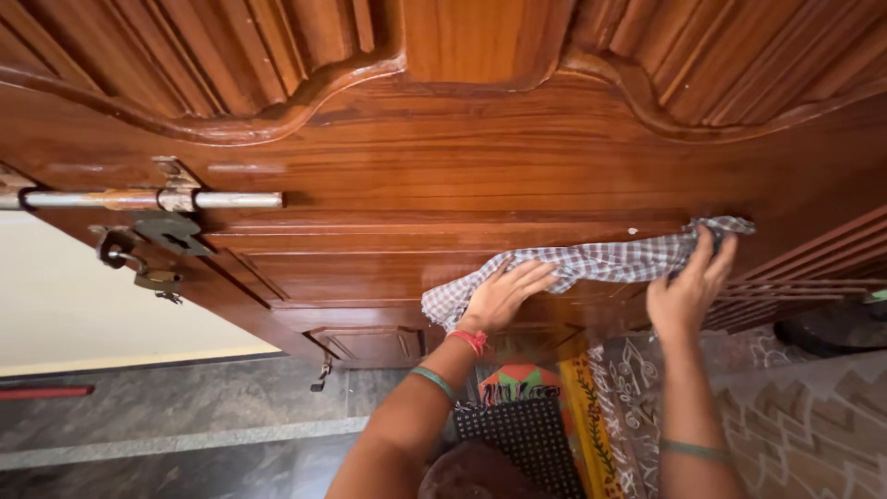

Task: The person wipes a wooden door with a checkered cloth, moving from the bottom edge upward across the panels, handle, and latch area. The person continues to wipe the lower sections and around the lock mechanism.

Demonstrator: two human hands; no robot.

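Note:
A checked grey-and-white cloth [610, 263] is stretched across the lower panel of a polished carved wooden door [443, 176]. My left hand [504, 296] presses flat on the cloth's left end, fingers spread. Higher up, my right hand [688, 286] grips the cloth's bunched right end against the door. Red and green bands are on my left wrist, a green band on my right forearm.
A metal sliding bolt [148, 200] with a hanging padlock [157, 277] is fixed at the door's left edge. Below lie a grey stone floor [185, 425], a black dotted mat [522, 439] and patterned floor drawings [628, 397]. A pale wall shows at left.

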